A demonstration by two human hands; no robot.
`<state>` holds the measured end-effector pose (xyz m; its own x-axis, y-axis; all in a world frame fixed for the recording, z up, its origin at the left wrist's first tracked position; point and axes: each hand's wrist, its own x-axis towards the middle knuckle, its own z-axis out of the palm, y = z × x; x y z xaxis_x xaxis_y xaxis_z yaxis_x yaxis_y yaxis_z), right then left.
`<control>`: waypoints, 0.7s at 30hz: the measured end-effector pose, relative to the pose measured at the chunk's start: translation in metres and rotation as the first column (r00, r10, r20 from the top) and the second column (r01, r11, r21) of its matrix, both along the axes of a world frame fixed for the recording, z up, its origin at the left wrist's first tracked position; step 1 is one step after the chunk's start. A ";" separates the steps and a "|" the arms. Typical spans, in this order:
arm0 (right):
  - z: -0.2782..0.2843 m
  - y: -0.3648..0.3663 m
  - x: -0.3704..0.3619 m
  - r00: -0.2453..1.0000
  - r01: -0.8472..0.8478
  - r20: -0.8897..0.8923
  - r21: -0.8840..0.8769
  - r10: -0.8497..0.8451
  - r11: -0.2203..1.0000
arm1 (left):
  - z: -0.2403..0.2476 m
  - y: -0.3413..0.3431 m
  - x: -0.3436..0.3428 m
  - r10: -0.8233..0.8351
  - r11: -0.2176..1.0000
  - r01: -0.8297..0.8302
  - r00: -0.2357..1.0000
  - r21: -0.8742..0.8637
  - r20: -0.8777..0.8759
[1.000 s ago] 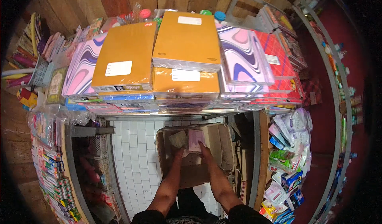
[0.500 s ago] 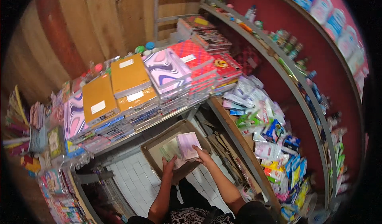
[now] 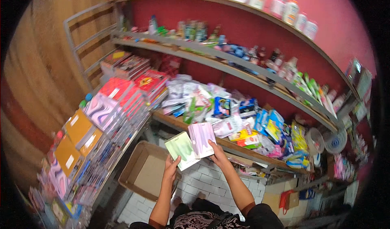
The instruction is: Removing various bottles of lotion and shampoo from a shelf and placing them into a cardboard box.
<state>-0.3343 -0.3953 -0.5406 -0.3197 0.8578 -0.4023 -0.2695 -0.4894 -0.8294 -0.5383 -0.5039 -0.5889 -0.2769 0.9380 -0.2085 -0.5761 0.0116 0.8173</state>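
Observation:
My left hand (image 3: 172, 167) grips the lower left corner of a pale green notebook (image 3: 181, 149) with a wavy pattern, thumb on its cover. A lilac notebook (image 3: 201, 139) in a similar pattern is held at its right edge by my right hand (image 3: 218, 153), its thumb on the front. The two notebooks are side by side, tilted, the green one touching or slightly overlapping the lilac one. Both are held up above the tiled floor. Below and left of them stands an open brown cardboard box (image 3: 144, 170); its bare bottom shows.
Stacks of notebooks, brown-covered (image 3: 83, 127) and red-covered (image 3: 122, 91), fill the table on the left. Ahead, a low wooden shelf carries a heap of plastic packets (image 3: 243, 119). Bottles (image 3: 290, 13) line the top shelf. White tiles (image 3: 203, 178) lie underfoot.
My view has swung to the right. Both notebooks have come up out of the cardboard box, which now sits to their left, and they are spread further apart.

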 end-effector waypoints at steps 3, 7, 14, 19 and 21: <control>0.022 0.009 0.061 0.988 0.140 -0.079 0.084 -0.133 0.987 | 0.013 0.035 0.044 -0.108 0.986 0.100 0.992 0.132 0.057; 0.045 0.017 0.149 0.928 0.348 -0.210 0.188 -0.308 0.919 | 0.041 0.080 0.120 -0.256 0.948 0.240 0.965 0.209 0.053; 0.119 0.005 0.305 0.838 0.545 -0.222 0.318 -0.498 0.776 | 0.128 0.150 0.269 -0.388 0.830 0.404 0.914 0.384 -0.121; 0.163 0.006 0.410 0.758 0.650 -0.293 0.404 -0.582 0.643 | 0.193 0.192 0.365 -0.516 0.673 0.525 0.838 0.521 -0.179; 0.186 0.010 0.443 0.757 0.652 -0.341 0.442 -0.557 0.615 | 0.221 0.209 0.398 -0.480 0.641 0.508 0.850 0.575 -0.215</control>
<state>0.1083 -0.3850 -0.3543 0.3324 0.9304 0.1545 -0.4930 0.3111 -0.8125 -0.1399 -0.2950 -0.3682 0.2696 0.8593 0.4346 -0.5968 -0.2051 0.7757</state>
